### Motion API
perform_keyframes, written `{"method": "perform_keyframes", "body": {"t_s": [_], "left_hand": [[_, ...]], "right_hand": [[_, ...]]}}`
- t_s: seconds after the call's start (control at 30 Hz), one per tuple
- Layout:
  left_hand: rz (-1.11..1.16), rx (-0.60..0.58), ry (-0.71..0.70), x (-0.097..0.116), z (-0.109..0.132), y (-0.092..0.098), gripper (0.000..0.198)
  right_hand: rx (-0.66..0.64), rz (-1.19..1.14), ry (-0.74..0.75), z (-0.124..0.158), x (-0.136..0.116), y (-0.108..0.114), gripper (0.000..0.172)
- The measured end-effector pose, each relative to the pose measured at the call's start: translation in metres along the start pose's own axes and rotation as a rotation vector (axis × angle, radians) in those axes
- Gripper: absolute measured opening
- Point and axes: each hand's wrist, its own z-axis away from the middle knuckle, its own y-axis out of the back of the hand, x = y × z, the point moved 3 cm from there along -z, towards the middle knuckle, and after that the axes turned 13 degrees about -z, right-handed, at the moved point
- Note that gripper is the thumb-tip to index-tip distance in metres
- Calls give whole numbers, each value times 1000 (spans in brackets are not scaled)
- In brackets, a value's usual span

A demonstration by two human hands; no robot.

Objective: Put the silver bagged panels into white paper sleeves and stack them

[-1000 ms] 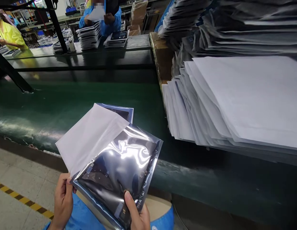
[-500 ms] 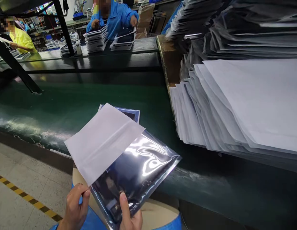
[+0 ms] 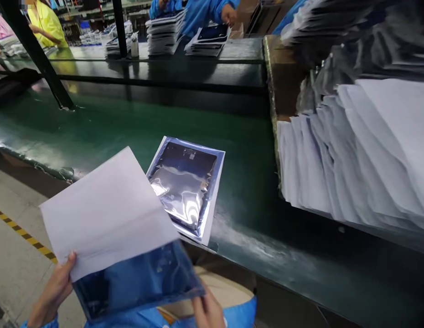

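Note:
A glossy dark plastic bag (image 3: 137, 278) is held over my lap, with a white paper sheet (image 3: 109, 214) covering its upper part. The sheet sticks out past the bag at the far left. My left hand (image 3: 56, 287) grips the left edge where sheet and bag meet, thumb on top. Around the bag's lower right corner, my right hand (image 3: 208, 307) is closed; it is slightly blurred and its fingertips are partly hidden. Just beyond lies a flat dark panel in a clear bag (image 3: 186, 182) on a white sheet, resting on the green bench (image 3: 246, 182) near its front edge.
On the right, a tall stack of white sheets (image 3: 311, 159) stands by a wooden edge (image 3: 271, 82), with dark bagged pieces behind. A black post (image 3: 44, 59) rises at left. Across the bench, a person in blue (image 3: 201, 18) handles stacked pieces.
The held bag and sheet have moved left and toward me, uncovering the bagged panel on the bench. My left hand has closed on the left edge; my right hand has shifted to the right corner.

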Motion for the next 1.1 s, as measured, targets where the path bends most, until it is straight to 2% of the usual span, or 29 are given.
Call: {"method": "perform_keyframes", "body": {"t_s": [0.03, 0.1, 0.2, 0.3, 0.43, 0.57, 0.77, 0.9, 1.1], "left_hand": [[-23, -17, 13, -12, -5, 9, 75], [-93, -72, 45, -35, -13, 15, 79], [-190, -142, 67, -65, -26, 4, 65], [-206, -153, 81, -84, -39, -9, 47], [-204, -152, 101, -99, -44, -14, 51], [-222, -217, 140, -114, -31, -13, 58], [-249, -295, 214, -127, -12, -16, 56], [-288, -287, 257, -136, 2, -11, 53], [-511, -239, 327, -147, 38, 6, 55]], "right_hand": [[0, -40, -38, -11, -2, 5, 47], [-63, -156, -102, -29, -5, 5, 52], [-122, -220, -115, -41, -1, -12, 51], [-32, -176, -65, -44, 11, -25, 43], [64, -188, -47, -40, 28, -21, 39], [112, -183, -95, -29, 39, -4, 40], [198, -73, -126, -13, 44, 17, 38], [120, -25, -198, 2, 44, 29, 37], [45, 53, -303, 31, 57, 54, 42]]}}
